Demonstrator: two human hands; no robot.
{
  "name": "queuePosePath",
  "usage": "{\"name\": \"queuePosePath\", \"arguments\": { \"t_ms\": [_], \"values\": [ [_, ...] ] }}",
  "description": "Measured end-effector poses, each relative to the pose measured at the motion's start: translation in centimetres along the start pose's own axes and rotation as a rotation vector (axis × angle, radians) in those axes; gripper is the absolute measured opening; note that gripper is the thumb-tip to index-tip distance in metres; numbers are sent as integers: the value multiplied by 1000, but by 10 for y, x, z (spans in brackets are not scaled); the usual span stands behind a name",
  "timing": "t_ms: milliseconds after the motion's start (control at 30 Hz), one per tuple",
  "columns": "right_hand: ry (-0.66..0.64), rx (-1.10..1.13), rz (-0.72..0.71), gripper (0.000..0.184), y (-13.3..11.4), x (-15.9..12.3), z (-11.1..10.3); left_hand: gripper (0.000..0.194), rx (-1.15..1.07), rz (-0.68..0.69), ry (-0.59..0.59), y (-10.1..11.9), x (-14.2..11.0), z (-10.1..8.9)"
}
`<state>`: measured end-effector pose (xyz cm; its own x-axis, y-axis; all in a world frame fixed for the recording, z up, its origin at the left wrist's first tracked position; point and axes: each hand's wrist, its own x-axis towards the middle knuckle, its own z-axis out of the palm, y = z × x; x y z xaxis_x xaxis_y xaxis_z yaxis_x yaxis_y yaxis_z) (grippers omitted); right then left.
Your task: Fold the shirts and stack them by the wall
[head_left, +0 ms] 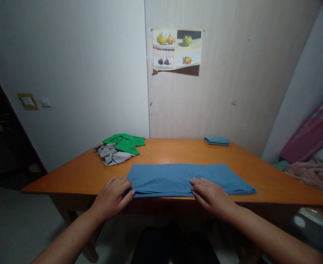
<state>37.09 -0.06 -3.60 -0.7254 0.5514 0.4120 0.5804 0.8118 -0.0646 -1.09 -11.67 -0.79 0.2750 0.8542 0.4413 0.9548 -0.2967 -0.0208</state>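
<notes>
Blue cloth (175, 178) lay folded on the table (76, 179), probably light and limp, best held by its corners. Left hand (112, 198) and right hand (213, 197) touched its near edge, fingers close together; pinching was indiscernible.

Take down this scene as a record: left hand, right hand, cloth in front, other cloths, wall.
Left hand: at the left end of the blue cloth, touching it; grip unclear
Right hand: on the cloth's near edge, right of its middle
Cloth in front: blue, folded into a long strip, along the near edge of the table
Other cloths: far left, a loose pile with a green piece on top; far right, a folded bluish bundle
Wall: fruit pictures
</notes>
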Motion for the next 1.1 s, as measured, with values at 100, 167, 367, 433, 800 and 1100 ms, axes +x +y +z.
{"name": "queuePosePath", "arguments": {
  "t_ms": [100, 167, 367, 433, 800, 1100],
  "values": [
    [-48, 41, 14, 27, -3, 1, -5, 32, 29, -24, 10, 5, 10, -5],
    [-63, 93, 52, 29, -3, 5, -11, 40, 32, -61, 40, 11, 23, -9],
    [103, 275, 224, 45, 12, 40, -26, 49, -69, -164, 67, 41, 88, -1],
    [133, 280, 244, 49, 17, 55, -26, 51, -107, -182, -2, 54, 109, 12],
    [-286, 133, 347, 77, 19, 56, 18, 70, -137, -144, -297, 73, 110, 74],
    [-265, 114, 403, 78, 27, 77, 21, 74, -128, -123, -317, 55, 135, 80]
  ]
}}
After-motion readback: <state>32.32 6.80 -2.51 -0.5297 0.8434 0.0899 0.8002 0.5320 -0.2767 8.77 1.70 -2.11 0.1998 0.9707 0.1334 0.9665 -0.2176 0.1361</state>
